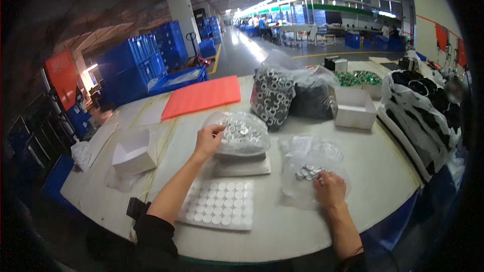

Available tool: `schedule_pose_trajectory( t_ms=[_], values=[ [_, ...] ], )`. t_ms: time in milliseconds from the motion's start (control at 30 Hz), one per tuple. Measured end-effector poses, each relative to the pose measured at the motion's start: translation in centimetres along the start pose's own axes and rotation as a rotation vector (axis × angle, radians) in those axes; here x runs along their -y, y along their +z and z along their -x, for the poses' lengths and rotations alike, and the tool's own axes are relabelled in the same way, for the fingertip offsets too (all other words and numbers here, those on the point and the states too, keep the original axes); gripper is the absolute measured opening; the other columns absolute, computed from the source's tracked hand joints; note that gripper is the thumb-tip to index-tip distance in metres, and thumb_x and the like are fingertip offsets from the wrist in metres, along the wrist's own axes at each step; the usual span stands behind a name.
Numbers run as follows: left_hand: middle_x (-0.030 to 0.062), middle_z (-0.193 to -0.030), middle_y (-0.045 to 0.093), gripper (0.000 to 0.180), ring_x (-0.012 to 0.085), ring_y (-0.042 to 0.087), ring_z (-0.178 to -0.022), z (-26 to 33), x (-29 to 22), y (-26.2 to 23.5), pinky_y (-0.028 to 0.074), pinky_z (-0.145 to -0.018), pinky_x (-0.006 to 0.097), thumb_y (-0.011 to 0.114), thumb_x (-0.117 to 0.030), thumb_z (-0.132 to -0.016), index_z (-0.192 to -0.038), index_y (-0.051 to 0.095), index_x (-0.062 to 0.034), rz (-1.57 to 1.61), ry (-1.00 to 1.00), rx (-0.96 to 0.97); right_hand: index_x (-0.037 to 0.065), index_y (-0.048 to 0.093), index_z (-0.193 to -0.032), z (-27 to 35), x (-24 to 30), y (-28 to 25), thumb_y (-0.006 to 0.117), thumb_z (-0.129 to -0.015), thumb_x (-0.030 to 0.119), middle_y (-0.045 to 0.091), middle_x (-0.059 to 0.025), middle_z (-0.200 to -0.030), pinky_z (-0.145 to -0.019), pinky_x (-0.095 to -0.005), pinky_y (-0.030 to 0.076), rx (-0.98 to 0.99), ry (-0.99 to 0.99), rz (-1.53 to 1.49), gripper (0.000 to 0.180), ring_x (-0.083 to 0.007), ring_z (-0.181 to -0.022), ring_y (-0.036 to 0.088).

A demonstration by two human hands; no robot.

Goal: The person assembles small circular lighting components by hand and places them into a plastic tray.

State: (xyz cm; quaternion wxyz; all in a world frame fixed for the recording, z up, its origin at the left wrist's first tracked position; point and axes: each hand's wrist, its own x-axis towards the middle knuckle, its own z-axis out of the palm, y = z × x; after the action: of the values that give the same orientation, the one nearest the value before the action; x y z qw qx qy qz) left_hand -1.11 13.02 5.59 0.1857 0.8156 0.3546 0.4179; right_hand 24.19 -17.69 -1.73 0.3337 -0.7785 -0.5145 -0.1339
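Note:
My left hand (208,141) is at the left side of a clear plastic bag (247,147) of small silver metal parts (244,132). Its fingers are curled together over the parts; whatever is between them is too small to make out. To the right, my right hand (331,189) reaches into a second clear bag (293,184) with its fingers bunched at a pile of silver discs (308,172). What those fingertips grip is hidden. Between my forearms lies a sheet of round white pieces (222,204) set out in rows.
The left bag rests on a grey and white block (242,166). An open white box (135,152) stands left, another (355,110) back right. Bags of ring-shaped parts (275,95) and black parts (313,100), a red foam sheet (204,96) and blue crates (132,65) lie beyond.

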Motion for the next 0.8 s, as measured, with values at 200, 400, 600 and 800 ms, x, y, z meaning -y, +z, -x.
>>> schedule_pose_trajectory(
  t_ms=[200, 400, 600, 800],
  values=[
    [0.0065, -0.076, 0.066, 0.015, 0.0109, 0.059, -0.067, 10.8, -2.9, -2.5, 0.048, -0.063, 0.026, 0.065, -0.012, -0.079, -0.089, 0.067, -0.0004, 0.176, -0.087, 0.288, 0.007, 0.062, -0.076, -0.4, -0.2, 1.3, 0.067, -0.074, 0.015, 0.062, -0.0127, -0.076, -0.062, -0.0407, 0.048, -0.056, 0.019, -0.096, 0.010, -0.0325, -0.069, 0.061],
    [0.0095, -0.077, 0.062, 0.018, 0.0246, 0.058, -0.076, 18.2, -5.2, -2.2, 0.048, -0.069, 0.035, 0.065, -0.021, -0.077, -0.086, 0.067, -0.0052, 0.098, 0.061, 0.536, 0.007, 0.063, -0.080, -0.2, 1.0, 0.3, 0.066, -0.076, 0.015, 0.062, -0.0128, -0.076, -0.062, -0.0411, 0.048, -0.110, 0.009, -0.064, 0.010, -0.0320, -0.067, 0.061],
    [0.0086, -0.077, 0.059, 0.021, 0.0261, 0.056, -0.081, 18.6, -5.5, -2.6, 0.046, -0.072, 0.037, 0.066, -0.025, -0.075, -0.086, 0.067, -0.0080, -0.051, 0.173, 0.520, 0.003, 0.062, -0.083, -0.5, 8.3, -1.3, 0.066, -0.078, 0.011, 0.064, -0.0126, -0.074, -0.057, -0.0336, 0.051, 0.032, -0.173, -0.460, 0.010, -0.0244, -0.064, 0.065],
    [0.0117, -0.078, 0.061, 0.025, 0.0271, 0.059, -0.071, 17.5, -6.0, -0.9, 0.048, -0.064, 0.037, 0.071, -0.027, -0.071, -0.079, 0.065, -0.0042, -0.123, 0.012, 0.490, 0.000, 0.063, -0.085, -0.9, 12.2, 6.8, 0.068, -0.081, 0.015, 0.066, -0.0092, -0.071, -0.055, -0.0245, 0.050, 0.265, 0.015, -0.992, 0.017, -0.0126, -0.060, 0.063]
  ],
)
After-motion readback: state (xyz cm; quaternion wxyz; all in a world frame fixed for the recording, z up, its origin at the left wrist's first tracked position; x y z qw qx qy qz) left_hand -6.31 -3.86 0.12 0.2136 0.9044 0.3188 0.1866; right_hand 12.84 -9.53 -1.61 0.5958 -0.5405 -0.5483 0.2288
